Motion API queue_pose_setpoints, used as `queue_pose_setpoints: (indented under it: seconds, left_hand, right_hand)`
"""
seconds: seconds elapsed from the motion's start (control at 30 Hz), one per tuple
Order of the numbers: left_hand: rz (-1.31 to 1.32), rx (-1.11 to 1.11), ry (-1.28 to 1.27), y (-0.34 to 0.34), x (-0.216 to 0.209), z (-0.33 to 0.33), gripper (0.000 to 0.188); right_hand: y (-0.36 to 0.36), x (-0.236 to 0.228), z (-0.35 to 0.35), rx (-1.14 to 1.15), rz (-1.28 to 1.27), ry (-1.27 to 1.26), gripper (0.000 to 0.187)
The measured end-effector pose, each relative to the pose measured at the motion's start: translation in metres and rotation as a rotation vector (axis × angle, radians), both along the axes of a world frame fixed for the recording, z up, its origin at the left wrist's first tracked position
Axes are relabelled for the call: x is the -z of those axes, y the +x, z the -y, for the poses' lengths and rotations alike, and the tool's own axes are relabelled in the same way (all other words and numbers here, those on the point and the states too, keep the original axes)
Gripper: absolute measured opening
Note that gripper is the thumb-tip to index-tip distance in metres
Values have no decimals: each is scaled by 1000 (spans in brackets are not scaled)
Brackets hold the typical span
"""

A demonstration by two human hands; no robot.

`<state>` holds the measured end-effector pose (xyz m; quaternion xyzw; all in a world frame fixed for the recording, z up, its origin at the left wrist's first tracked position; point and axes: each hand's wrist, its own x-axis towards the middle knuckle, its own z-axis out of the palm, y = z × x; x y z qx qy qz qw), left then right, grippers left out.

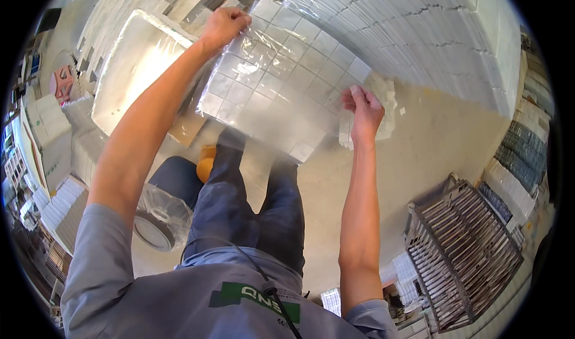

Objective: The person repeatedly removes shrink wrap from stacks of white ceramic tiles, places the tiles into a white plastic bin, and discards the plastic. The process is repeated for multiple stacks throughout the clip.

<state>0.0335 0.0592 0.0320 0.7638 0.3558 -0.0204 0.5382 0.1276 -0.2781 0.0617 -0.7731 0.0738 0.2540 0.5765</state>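
Observation:
A sheet of pale square mosaic tiles (293, 63) is raised in front of me at a tilt. Clear, glossy plastic film (248, 72) lies over it and reaches past its left edge. My left hand (226, 27) is closed in a pinch on the film at the upper left corner. At the sheet's right edge, my right hand (364, 110) has its fingers drawn together; what they grip is hard to make out. The lower part of the sheet is blurred, so its single tiles hardly show there.
Tall stacks of white sheets (413, 27) rise at the far right. A white open tub (141, 69) stands at the left. Loose tile pieces (383, 108) lie on the floor beyond my right hand. A slatted metal rack (464, 252) stands at the lower right, a dark stool (176, 180) by my legs.

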Motion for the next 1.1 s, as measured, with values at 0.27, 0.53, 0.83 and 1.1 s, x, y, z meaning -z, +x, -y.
queue_pose_setpoints:
  seconds: [0.27, 0.53, 0.83, 1.1]
  left_hand:
    - [-53, -36, 430, 36, 10, 6, 27]
    - [36, -71, 443, 36, 22, 0, 28]
    - [52, -40, 903, 33, 21, -22, 44]
    - [-38, 464, 450, -25, -23, 120, 26]
  right_hand:
    - [35, 29, -19, 128, 253, -174, 19]
    - [38, 59, -11, 245, 292, -111, 23]
    - [43, 65, -18, 210, 300, -99, 30]
    - [42, 66, -18, 143, 272, -18, 34]
